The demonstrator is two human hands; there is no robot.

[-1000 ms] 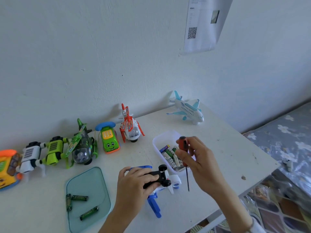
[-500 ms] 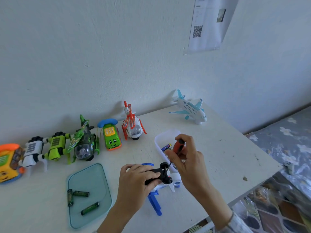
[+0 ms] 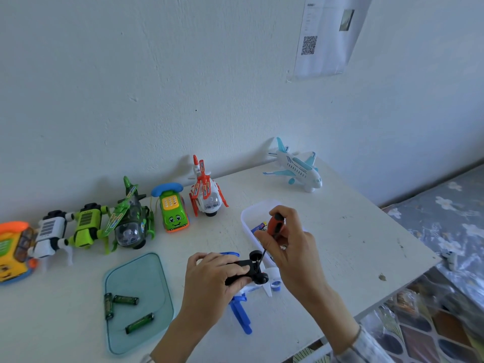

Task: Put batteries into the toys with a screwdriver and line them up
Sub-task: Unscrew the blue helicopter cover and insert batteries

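Observation:
My left hand (image 3: pixel 212 279) grips a blue and white toy helicopter (image 3: pixel 251 286) turned belly up, its black wheels on top. My right hand (image 3: pixel 290 244) holds a red-handled screwdriver (image 3: pixel 273 226) tilted down-left, its tip at the toy's black underside. A row of toys stands along the wall: an orange toy (image 3: pixel 13 250), a white robot dog (image 3: pixel 51 234), a green robot dog (image 3: pixel 87 226), a green helicopter (image 3: pixel 129 221), a green phone car (image 3: pixel 171 208) and a red helicopter (image 3: pixel 205 192). A white and blue airplane (image 3: pixel 296 167) sits apart at the back right.
A teal tray (image 3: pixel 138 279) at the front left holds three green batteries (image 3: pixel 125 301). A white bin (image 3: pixel 250 214) with more batteries sits behind my right hand. The table's right edge (image 3: pixel 408 277) drops off to a patterned floor and a floral fabric.
The screwdriver swung from upright beside the toy to tilted, its tip now down at the toy's underside. My left hand kept hold of the toy.

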